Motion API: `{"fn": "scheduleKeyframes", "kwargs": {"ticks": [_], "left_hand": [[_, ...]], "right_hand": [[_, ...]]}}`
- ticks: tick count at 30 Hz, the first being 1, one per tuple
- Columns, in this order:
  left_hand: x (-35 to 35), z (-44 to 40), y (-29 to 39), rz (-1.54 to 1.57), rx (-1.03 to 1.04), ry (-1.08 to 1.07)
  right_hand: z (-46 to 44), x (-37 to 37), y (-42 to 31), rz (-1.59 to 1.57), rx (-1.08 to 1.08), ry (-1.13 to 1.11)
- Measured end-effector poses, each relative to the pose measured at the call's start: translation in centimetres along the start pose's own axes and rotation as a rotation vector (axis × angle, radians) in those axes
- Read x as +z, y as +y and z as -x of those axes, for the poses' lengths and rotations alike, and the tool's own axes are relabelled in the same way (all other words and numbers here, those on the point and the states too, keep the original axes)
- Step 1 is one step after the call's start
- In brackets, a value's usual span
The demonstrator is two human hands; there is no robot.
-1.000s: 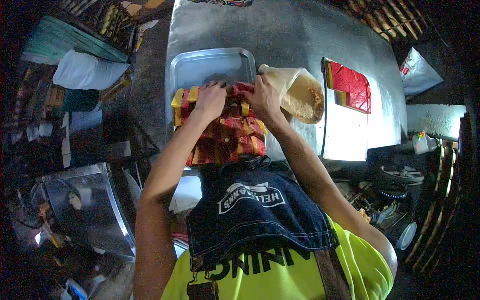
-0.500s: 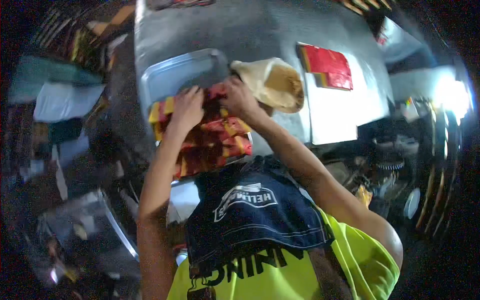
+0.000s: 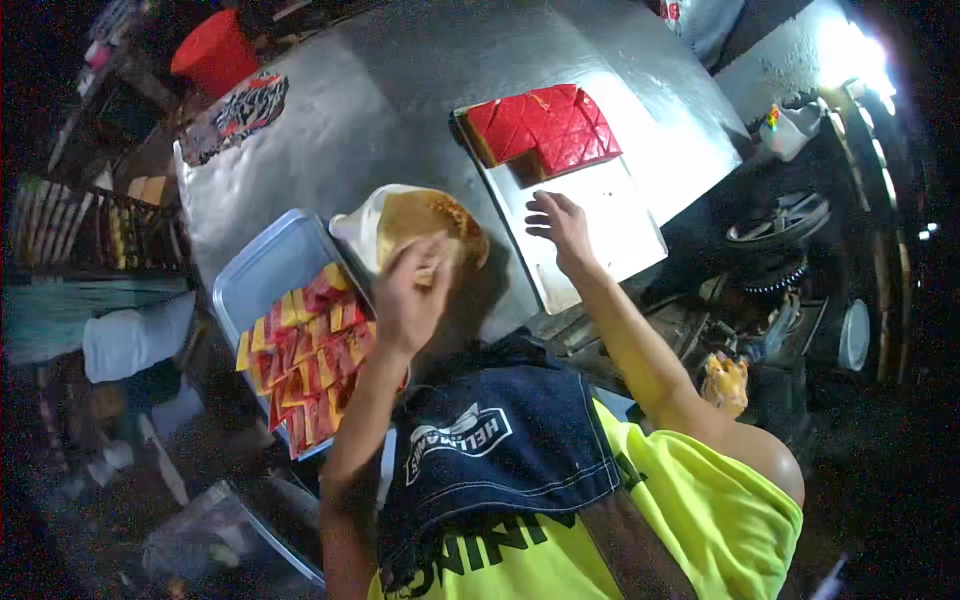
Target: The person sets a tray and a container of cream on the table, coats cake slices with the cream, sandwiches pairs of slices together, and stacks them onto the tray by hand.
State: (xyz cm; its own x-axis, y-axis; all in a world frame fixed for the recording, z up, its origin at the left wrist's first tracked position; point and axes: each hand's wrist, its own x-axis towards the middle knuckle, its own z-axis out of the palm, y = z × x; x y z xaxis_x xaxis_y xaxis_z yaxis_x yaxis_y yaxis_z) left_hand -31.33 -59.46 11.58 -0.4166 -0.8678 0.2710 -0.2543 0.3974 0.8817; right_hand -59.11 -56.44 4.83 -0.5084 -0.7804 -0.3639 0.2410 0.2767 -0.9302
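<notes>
My left hand [image 3: 410, 300] is over the near side of a white bowl [image 3: 352, 232] smeared with a brown, creamy-looking substance; its fingers are blurred, and whether they hold anything is unclear. My right hand [image 3: 562, 232] reaches over a metal baking tray [image 3: 600, 215], fingers spread and holding nothing. Just beyond its fingertips sits a red-topped slab of cake [image 3: 545, 125], scored in triangles, with a corner cut away. Left of the bowl, rows of red and yellow cake pieces [image 3: 305, 360] fill the near part of a pale plastic container [image 3: 278, 245].
Everything stands on a metal-topped table [image 3: 400, 80]. A red bucket [image 3: 215, 48] is beyond its far left corner, near a dark printed patch [image 3: 240, 115]. Right of the table are a wheel-like object [image 3: 780, 218] and a white plastic bag [image 3: 795, 130].
Both hands have left the cake pieces in the container. The left is now over the bowl, the right over the baking tray. The view has turned and shifted right.
</notes>
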Motion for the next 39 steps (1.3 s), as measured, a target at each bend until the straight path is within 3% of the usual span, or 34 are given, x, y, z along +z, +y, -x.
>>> {"fn": "scheduleKeyframes", "kwargs": {"ticks": [4, 5, 7, 8, 9, 10, 11, 13, 15, 17, 21, 25, 27, 28, 29, 31, 33, 36, 37, 39], "left_hand": [[10.9, -7.1, -3.5, 0.321, -0.227, -0.127], [13.2, -9.4, -5.0, 0.443, -0.273, -0.115], [16.5, -14.2, -6.5, 0.198, -0.402, 0.025], [17.6, -16.2, -8.4, 0.180, -0.398, 0.016], [18.4, -17.9, -11.0, 0.256, -0.541, 0.002], [19.0, -19.1, -12.7, 0.333, -0.686, -0.012], [19.5, -19.9, -13.5, 0.317, -0.686, -0.024], [20.7, -20.9, -14.7, 0.445, -0.848, 0.122], [21.1, -21.1, -12.3, 0.339, -0.901, 0.169], [21.0, -21.5, -11.6, 0.474, -0.975, 0.240], [20.4, -21.0, -13.4, 0.415, -0.980, 0.046], [19.3, -18.3, -9.3, 0.435, -0.829, 0.100], [18.4, -16.5, -8.4, 0.559, -0.622, 0.129], [18.2, -15.5, -8.3, 0.603, -0.681, 0.230], [17.3, -14.4, -7.6, 0.609, -0.688, 0.243], [14.4, -11.0, -5.1, 0.812, -0.593, 0.021], [11.6, -7.9, -3.3, 0.871, -0.550, 0.014], [6.1, -1.8, -0.8, 0.746, -0.299, 0.114], [3.9, -0.3, -0.4, 0.789, -0.453, 0.137], [0.0, 4.4, -2.0, 0.591, -0.589, 0.198]], "right_hand": [[-6.6, -1.8, 0.7, -0.409, 0.341, -0.140], [-7.9, -1.2, 1.1, -0.447, 0.320, -0.140], [-9.4, 0.1, -0.4, -0.481, 0.432, -0.165], [-11.0, 0.5, 0.6, -0.656, 0.425, -0.252], [-12.5, 0.9, 1.6, -0.831, 0.414, -0.337], [-13.0, 2.0, 0.7, -0.839, 0.436, -0.209], [-13.8, 2.8, 0.6, -0.894, 0.474, -0.120], [-14.2, 4.0, -0.5, -0.915, 0.490, 0.167], [-13.9, 3.6, -0.6, -0.902, 0.458, 0.105], [-14.9, 3.8, 0.3, -0.882, 0.540, 0.128], [-14.3, 3.7, -0.1, -0.949, 0.570, 0.021], [-14.3, 2.7, 2.2, -0.918, 0.576, -0.040], [-12.5, 1.2, 2.1, -0.799, 0.439, -0.262], [-8.8, 1.5, -1.5, -0.694, 0.365, -0.110], [-8.2, 0.9, -0.7, -0.614, 0.282, -0.153], [-3.8, 0.4, -2.9, -0.477, 0.218, -0.121], [-1.2, -0.3, -2.0, -0.444, 0.188, -0.231], [3.5, -0.1, -2.9, -0.240, 0.116, -0.303], [4.4, 0.6, -2.8, -0.228, 0.112, -0.312], [5.9, 2.1, -2.6, 0.116, -0.090, -0.395]]}}
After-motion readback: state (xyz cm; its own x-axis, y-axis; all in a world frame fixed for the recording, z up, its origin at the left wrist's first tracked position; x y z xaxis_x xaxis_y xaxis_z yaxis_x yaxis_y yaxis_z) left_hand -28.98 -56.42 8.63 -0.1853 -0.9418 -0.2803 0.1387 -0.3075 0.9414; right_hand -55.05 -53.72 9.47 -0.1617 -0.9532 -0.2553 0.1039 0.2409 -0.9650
